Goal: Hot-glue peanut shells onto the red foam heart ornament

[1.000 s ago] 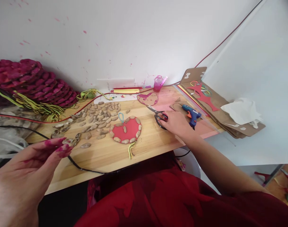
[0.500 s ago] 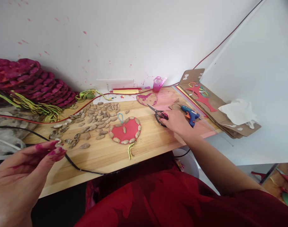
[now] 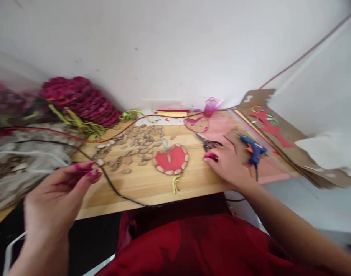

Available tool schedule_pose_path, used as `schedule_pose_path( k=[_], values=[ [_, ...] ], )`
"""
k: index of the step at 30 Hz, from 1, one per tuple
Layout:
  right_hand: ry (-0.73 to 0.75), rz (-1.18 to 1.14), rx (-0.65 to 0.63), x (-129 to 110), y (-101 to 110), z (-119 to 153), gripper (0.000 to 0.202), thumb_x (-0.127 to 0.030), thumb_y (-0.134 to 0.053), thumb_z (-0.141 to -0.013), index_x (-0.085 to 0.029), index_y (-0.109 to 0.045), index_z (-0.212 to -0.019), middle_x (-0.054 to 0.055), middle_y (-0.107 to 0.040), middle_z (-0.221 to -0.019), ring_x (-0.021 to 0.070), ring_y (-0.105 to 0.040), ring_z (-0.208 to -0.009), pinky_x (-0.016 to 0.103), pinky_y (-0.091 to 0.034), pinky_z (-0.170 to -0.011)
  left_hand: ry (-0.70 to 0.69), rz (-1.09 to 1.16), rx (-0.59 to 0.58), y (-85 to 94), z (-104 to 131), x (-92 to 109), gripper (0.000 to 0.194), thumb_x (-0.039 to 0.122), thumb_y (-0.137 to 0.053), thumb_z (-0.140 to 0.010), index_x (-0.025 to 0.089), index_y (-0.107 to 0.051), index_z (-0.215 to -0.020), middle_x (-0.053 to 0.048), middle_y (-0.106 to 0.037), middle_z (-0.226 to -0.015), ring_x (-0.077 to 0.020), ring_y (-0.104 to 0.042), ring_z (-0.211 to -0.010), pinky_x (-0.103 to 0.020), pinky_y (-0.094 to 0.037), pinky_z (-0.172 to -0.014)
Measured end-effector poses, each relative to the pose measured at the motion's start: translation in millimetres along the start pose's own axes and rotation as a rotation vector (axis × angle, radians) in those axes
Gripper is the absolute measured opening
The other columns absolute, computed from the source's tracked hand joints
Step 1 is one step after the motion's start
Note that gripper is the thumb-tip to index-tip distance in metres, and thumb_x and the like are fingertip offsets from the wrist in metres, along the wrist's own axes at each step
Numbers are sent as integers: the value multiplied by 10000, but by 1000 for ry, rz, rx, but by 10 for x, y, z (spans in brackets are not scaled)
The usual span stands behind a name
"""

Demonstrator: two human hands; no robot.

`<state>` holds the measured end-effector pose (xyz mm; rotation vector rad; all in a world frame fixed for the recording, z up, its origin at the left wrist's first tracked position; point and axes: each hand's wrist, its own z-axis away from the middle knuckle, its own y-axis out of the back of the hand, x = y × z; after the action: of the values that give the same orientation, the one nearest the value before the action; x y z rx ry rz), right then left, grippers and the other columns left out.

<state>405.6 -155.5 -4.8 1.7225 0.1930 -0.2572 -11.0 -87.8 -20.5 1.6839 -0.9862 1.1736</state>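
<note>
My left hand is raised over the table's left front, its thumb and fingertips pinched on a small pale piece that looks like a peanut shell. At the right, my right hand rests low with curled fingers at the lower handle loop of black-handled scissors, whose blades point away to the left. Between my hands lies a red apple-shaped cutout, edged with peanuts, with one peanut in its middle. It has a blue loop at the top and a yellow-green tassel below.
Loose peanuts spread behind and left of the cutout. A blue glue gun lies right of the scissors. Behind are a heart-shaped cardboard piece and a pink cup. A black cable crosses the left front.
The view has swung left, so everything sits further right. My right hand has drawn back toward the table's front edge relative to the scissors. The left hand keeps its pinch.
</note>
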Motion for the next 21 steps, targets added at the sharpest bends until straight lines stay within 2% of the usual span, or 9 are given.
schedule_pose_path(
  k=[1,3,4,9,14,17,21],
  values=[
    [15,1,8,17,-16,4,144,-250,-616,-920,-170,-733,-890,104,-769,-956,261,-668,-967,385,-469,-895,-4,8,14,-8,33,70,286,252,-887,-693,212,-790,-959,18,-787,-861,-127,-728,-758,-216,-635,-772],
    [34,6,41,59,-53,-1,174,-267,-576,-929,-182,-722,-886,111,-763,-960,279,-667,-969,407,-477,-888,34,48,-65,-4,55,155,277,257,-876,-728,185,-786,-979,0,-786,-861,-117,-718,-757,-197,-620,-778],
    [44,23,54,78,-71,-10,185,-277,-561,-929,-190,-717,-879,113,-761,-956,290,-667,-968,422,-478,-891,35,79,-67,10,47,166,283,263,-879,-730,175,-785,-982,-9,-786,-862,-119,-716,-757,-199,-618,-782],
    [98,79,44,67,-115,-60,190,-309,-539,-898,-212,-688,-830,125,-750,-874,323,-666,-898,463,-490,-833,15,58,-59,134,-19,54,333,340,-861,-755,174,-779,-1031,-44,-783,-910,-150,-728,-803,-255,-618,-809],
    [109,67,9,-66,-85,-118,187,-312,-526,-878,-221,-654,-777,124,-736,-806,328,-660,-850,472,-480,-810,24,34,-69,188,-8,-31,389,395,-849,-743,178,-767,-1055,-62,-778,-934,-182,-735,-824,-308,-620,-821],
    [94,-27,-4,-327,-17,-235,198,-336,-541,-894,-212,-665,-802,115,-746,-846,295,-664,-817,431,-480,-763,43,36,-86,207,6,-60,394,403,-847,-744,175,-765,-1055,-66,-779,-944,-184,-735,-837,-310,-612,-838],
    [217,-159,-47,-1003,21,-556,143,-302,-593,-916,-211,-691,-865,75,-759,-899,247,-676,-875,367,-474,-788,37,45,-132,223,39,-145,399,411,-833,-769,179,-761,-1085,-69,-784,-976,-190,-741,-871,-311,-603,-865]
  ],
)
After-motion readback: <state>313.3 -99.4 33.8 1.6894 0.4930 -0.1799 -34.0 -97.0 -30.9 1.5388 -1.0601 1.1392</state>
